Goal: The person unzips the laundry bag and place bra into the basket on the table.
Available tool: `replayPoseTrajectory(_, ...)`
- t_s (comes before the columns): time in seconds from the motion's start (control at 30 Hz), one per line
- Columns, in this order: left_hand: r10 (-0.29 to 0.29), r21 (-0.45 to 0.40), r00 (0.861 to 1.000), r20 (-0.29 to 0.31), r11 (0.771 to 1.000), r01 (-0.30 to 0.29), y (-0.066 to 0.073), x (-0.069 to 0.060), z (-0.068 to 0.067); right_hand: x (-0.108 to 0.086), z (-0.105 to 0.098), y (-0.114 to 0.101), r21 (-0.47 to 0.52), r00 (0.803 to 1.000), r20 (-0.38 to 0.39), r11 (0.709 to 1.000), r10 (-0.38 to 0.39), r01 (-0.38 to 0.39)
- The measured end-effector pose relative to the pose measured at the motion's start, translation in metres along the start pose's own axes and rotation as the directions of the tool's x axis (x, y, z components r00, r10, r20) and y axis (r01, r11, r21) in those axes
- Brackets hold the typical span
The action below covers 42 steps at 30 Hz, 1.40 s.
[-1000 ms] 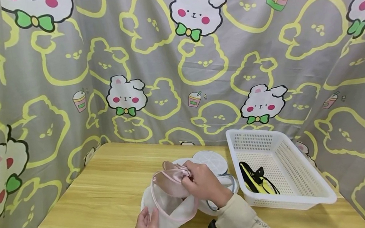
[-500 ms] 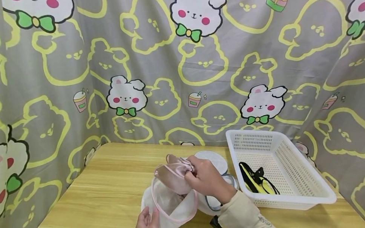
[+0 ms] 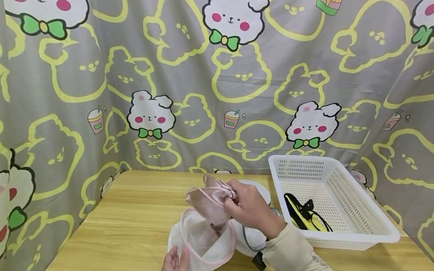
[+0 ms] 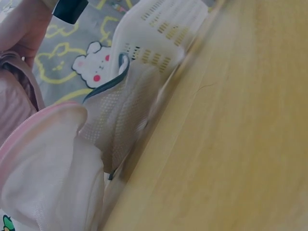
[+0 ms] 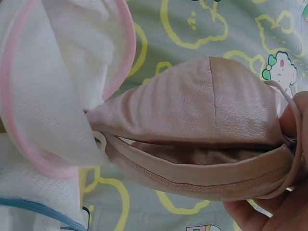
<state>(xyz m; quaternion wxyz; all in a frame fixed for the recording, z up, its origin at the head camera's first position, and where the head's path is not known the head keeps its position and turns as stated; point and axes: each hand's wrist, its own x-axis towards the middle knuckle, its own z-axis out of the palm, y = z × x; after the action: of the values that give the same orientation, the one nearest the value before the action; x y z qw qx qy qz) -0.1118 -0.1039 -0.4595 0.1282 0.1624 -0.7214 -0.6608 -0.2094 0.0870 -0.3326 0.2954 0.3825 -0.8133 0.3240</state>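
My right hand (image 3: 247, 204) grips a dusty-pink satin bra (image 3: 213, 201) by its gathered end, above the mouth of a white mesh laundry bag (image 3: 202, 264) with a pink zip edge. In the right wrist view the bra (image 5: 192, 103) stretches from the fingers to the bag's opening (image 5: 43, 86), its cups and thin straps showing, its far end still inside. Beside the bag's left edge, my left hand (image 3: 174, 269) holds its side, thumb against the mesh; some fingers are hidden. That hand is out of sight in the left wrist view, where the bag (image 4: 53, 168) stands at lower left.
Other white mesh bags with blue-grey edging (image 3: 254, 239) lie right of and behind the pink-edged one. A white perforated basket (image 3: 366, 207) stands at the right, with a black and yellow item (image 3: 308, 214) inside. Patterned curtains (image 3: 190, 80) surround the wooden table (image 3: 104, 244).
My right hand has moved up and slightly right, drawing more of the bra out of the bag. The left hand and the bag have stayed nearly in place.
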Motion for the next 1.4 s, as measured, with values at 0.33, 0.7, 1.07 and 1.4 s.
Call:
replayPoseTrajectory(0.33, -0.007, -0.025, 1.000, -0.007, 1.000, 0.007, 0.000, 0.000, 0.000, 0.002, -0.008, 0.003, -0.045, 0.999, -0.041, 0.999, 0.007, -0.009)
replayPoseTrajectory(0.7, -0.001, -0.017, 1.000, -0.004, 1.000, 0.000, 0.001, -0.001, 0.000, 0.006, -0.020, 0.006, -0.113, 0.996, -0.088, 0.993, -0.028, 0.018)
replayPoseTrajectory(1.07, 0.012, 0.003, 1.000, -0.013, 1.000, -0.012, 0.002, -0.001, 0.000, 0.010, -0.033, 0.005, -0.067, 0.995, -0.103, 0.998, 0.014, -0.021)
replayPoseTrajectory(1.4, 0.010, 0.022, 1.000, -0.010, 1.000, -0.010, 0.003, -0.001, 0.000, 0.013, -0.046, 0.009, -0.088, 0.991, -0.129, 0.996, 0.021, -0.033)
